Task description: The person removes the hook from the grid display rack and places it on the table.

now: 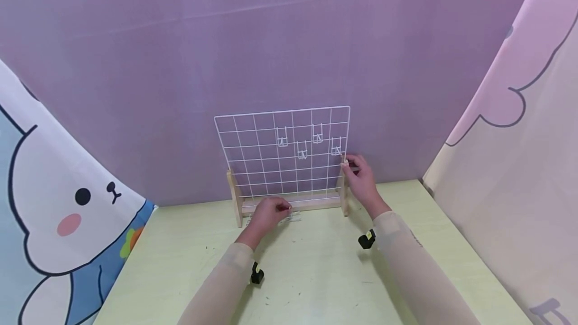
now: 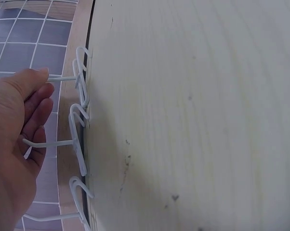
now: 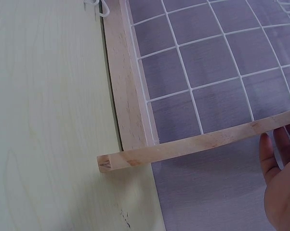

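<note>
A white wire grid panel (image 1: 311, 164) stands upright in a wooden stand. My left hand (image 1: 268, 213) is low in front of the stand's base bar (image 1: 316, 205); its thumb and a finger pinch the prong of a white wire hook (image 2: 80, 79). Two more hooks (image 2: 73, 143) lie in a row beside it, along the base. The right hand (image 1: 363, 179) holds the top of the right wooden post (image 3: 183, 147), its thumb in front. Several white hooks (image 1: 302, 154) hang on the grid's upper right part.
The stand is on a pale wood-grain table (image 1: 325, 275), close to a purple cloth backdrop (image 1: 280, 54). A cloth printed with a cartoon rabbit (image 1: 81, 234) hangs at the left, and a pink and cream cloth (image 1: 510, 164) at the right.
</note>
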The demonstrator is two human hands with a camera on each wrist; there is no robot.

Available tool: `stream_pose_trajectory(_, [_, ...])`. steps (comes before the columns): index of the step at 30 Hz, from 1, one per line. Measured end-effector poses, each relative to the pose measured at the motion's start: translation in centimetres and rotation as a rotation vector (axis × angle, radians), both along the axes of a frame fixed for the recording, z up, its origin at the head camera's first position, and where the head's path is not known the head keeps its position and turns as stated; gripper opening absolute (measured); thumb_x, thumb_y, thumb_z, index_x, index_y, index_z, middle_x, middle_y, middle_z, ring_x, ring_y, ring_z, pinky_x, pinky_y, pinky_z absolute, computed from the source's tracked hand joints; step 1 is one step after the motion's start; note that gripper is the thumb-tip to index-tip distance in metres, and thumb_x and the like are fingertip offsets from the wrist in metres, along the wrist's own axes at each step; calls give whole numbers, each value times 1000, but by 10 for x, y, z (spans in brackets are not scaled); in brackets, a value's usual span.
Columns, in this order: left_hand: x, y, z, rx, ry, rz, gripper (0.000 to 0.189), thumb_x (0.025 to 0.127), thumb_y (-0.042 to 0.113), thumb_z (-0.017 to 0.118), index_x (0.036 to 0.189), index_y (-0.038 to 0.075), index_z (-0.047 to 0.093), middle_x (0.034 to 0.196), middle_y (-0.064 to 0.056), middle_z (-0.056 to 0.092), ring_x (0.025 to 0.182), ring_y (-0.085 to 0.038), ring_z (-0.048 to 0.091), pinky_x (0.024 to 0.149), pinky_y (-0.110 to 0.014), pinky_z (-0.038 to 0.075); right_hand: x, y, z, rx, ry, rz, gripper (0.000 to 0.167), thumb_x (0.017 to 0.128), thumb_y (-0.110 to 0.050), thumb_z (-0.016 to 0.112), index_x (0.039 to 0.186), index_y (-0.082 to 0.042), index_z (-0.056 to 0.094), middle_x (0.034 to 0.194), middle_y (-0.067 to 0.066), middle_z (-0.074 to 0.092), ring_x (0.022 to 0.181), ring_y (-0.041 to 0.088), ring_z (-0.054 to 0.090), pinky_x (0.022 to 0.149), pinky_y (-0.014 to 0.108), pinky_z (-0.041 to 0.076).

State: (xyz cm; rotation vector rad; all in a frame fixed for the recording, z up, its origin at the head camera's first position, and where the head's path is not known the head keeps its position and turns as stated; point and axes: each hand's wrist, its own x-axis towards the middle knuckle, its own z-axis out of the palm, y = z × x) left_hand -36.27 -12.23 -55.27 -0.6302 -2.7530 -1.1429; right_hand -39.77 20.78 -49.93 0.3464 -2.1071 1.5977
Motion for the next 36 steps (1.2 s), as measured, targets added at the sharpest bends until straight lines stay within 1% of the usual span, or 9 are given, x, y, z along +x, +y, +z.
stream_pose_trajectory(5, [0, 0, 0, 4, -24, 8, 12, 101, 10, 82, 113, 6, 83, 102, 2, 79, 96, -15, 73, 88, -34, 64, 0, 0, 0, -5, -6, 7, 27, 110, -8, 68, 135, 3, 70, 126, 15, 65, 111, 25, 61, 86, 20, 54])
stream_pose_trajectory(11, [0, -1, 1, 24, -27, 15, 14, 101, 7, 82, 114, 10, 83, 105, 0, 79, 99, -18, 74, 91, -37, 64, -1, 1, 0, 0, 3, 20, 30, 111, -10, 67, 137, 3, 69, 128, 19, 65, 112, 27, 61, 86, 18, 53])
stream_pose_trajectory(16, [-1, -2, 1, 40, -31, 19, 14, 100, 9, 82, 114, 12, 82, 106, 0, 79, 99, -17, 73, 92, -38, 64, -1, 0, -1, 12, -10, 4, 30, 111, -9, 66, 138, 4, 68, 128, 18, 64, 113, 26, 61, 86, 16, 52])
stream_pose_trajectory(20, [-2, -4, 1, 41, -20, 27, 15, 100, 12, 83, 115, 12, 82, 106, 1, 79, 99, -16, 73, 91, -37, 64, -2, -2, -1, 9, -10, -7, 30, 111, -5, 65, 137, 8, 66, 129, 21, 63, 112, 28, 60, 85, 15, 50])
stream_pose_trajectory(23, [-2, -4, 3, 49, -25, 38, 16, 101, 14, 83, 116, 12, 82, 108, 1, 79, 101, -18, 73, 92, -37, 64, -2, -3, 0, 4, 17, -6, 28, 110, -1, 63, 135, 13, 65, 128, 28, 62, 111, 33, 60, 85, 16, 49])
stream_pose_trajectory(25, [-2, -5, 5, 57, -37, 43, 18, 102, 15, 82, 119, 10, 81, 110, 1, 78, 102, -18, 73, 92, -38, 64, -1, -4, 0, 1, 31, -6, 27, 110, 0, 63, 133, 14, 66, 128, 30, 61, 111, 34, 60, 84, 17, 49])
stream_pose_trajectory(28, [-2, -5, 8, 72, -61, 53, 21, 103, 19, 81, 121, 9, 80, 112, 1, 77, 102, -19, 72, 91, -39, 64, 0, -4, 1, -3, 32, -5, 26, 111, -2, 65, 133, 11, 68, 127, 26, 63, 110, 30, 60, 84, 17, 48])
stream_pose_trajectory(32, [-3, -6, 12, 73, -48, 56, 21, 104, 20, 81, 121, 8, 80, 112, 1, 77, 103, -20, 72, 92, -42, 63, 1, -2, 1, 5, 17, -5, 26, 111, -8, 67, 133, 5, 70, 126, 18, 64, 111, 25, 60, 86, 18, 51])
stream_pose_trajectory(36, [-2, -6, 21, 84, -29, 65, 18, 104, 20, 80, 119, 11, 81, 110, 3, 78, 106, -20, 70, 97, -46, 60, 1, 0, 1, 12, 16, -2, 26, 111, -10, 68, 133, 3, 70, 125, 14, 64, 112, 24, 61, 87, 20, 52])
